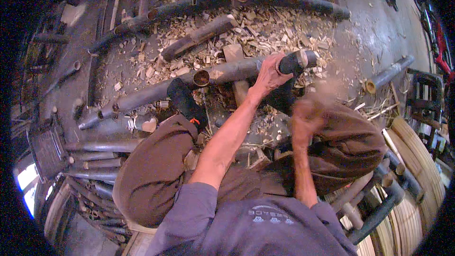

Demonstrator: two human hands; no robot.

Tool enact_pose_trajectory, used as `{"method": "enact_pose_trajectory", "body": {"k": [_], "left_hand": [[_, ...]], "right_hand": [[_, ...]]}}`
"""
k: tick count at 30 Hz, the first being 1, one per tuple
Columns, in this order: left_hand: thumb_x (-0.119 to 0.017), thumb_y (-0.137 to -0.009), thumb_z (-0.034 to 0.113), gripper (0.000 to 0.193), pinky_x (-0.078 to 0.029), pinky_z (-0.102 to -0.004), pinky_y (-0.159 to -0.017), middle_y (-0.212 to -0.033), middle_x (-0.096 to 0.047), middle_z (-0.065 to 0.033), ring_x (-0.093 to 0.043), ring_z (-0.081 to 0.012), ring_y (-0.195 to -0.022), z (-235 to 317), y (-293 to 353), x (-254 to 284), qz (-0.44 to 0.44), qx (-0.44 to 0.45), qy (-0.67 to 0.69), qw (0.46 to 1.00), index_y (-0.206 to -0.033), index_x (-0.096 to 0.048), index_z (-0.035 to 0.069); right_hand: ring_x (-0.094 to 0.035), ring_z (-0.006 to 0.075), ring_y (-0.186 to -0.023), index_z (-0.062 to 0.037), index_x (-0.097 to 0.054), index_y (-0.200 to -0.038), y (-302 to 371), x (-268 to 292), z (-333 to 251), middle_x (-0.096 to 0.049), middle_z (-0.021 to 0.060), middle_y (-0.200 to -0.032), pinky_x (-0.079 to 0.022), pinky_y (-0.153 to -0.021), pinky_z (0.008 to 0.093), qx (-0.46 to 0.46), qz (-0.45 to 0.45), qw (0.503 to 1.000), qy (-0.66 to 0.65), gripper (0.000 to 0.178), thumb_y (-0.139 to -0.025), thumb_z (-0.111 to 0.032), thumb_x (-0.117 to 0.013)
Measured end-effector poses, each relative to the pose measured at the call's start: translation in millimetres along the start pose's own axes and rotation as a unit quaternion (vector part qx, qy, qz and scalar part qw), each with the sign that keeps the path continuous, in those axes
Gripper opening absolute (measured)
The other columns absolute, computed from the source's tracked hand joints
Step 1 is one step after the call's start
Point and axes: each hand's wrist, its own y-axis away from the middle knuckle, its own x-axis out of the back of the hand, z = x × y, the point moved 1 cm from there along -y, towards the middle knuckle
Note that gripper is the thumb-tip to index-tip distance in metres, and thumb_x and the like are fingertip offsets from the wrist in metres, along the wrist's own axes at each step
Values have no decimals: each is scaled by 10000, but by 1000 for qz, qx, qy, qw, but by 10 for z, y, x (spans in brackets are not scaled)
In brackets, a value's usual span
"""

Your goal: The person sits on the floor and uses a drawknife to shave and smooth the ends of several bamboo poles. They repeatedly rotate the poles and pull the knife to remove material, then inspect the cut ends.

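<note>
My left hand [270, 75] reaches forward and grips a long dark bamboo pole [227, 72] near its cut end [303, 59]. The pole lies across the floor in front of me, with round holes cut into it. My foot in a black sock [182, 98] rests against the pole further left. My right hand [307, 114] is raised above my right knee and blurred by motion. Its fingers look curled, but whatever is in them is too smeared to make out.
Wood chips [265, 33] litter the floor. A longer curved pole with holes [213, 2] lies beyond, and a short one [196, 37] between. More poles are stacked at the left [99, 161], with bent bamboo frames at the right [417, 161].
</note>
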Motion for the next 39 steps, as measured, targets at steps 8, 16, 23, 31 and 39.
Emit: {"method": "enact_pose_trajectory", "body": {"k": [8, 16, 23, 31, 39], "left_hand": [[-780, -571, 196, 543, -421, -465, -786, -1051, -604, -108, -536, -327, -1016, -33, 104, 13, 2, 33, -66, 997, -1063, -563, 121], [-772, -557, 217, 508, -486, -434, -810, -933, -645, -126, -609, -344, -904, -227, 149, 183, 46, -11, -123, 991, -1027, -606, 121], [-696, -507, 228, 404, -453, -447, -618, -721, -589, -133, -590, -340, -719, -70, 193, -28, 33, 32, -129, 991, -899, -629, 159], [-785, -550, 294, 540, -485, -398, -697, -851, -642, -143, -628, -330, -786, 398, -55, 432, 146, 10, 55, 988, -999, -599, 59], [-665, -655, 186, 339, -379, -441, -921, -1041, -581, -116, -496, -312, -1085, -520, 442, 1211, 7, -74, -412, 908, -991, -620, 172]], "right_hand": [[-510, 270, -1084, 30, -436, -1249, -585, 555, -382, -544, 190, -1153, -371, -1004, 366, -48, 143, 986, 64, 516, -895, -315, -586], [-443, 300, -1173, 51, -345, -1328, 4, -138, 51, -452, 217, -1289, -345, -1028, 370, 19, -100, 994, 33, 681, -755, -83, -687], [-447, 302, -1191, 32, -234, -1401, 235, -218, 255, -393, 218, -1360, -398, -991, 409, -92, -229, 966, -79, 752, -826, -199, -660], [-496, 310, -1129, 69, -207, -1403, 90, -75, 95, -386, 249, -1355, -436, -930, 413, -107, -159, 977, -93, 845, -781, -226, -696], [-593, 251, -857, 0, -286, -1390, -15, -127, 245, -550, 184, -1147, -510, -673, 360, -134, -174, 969, -112, 739, -781, -181, -664]]}}
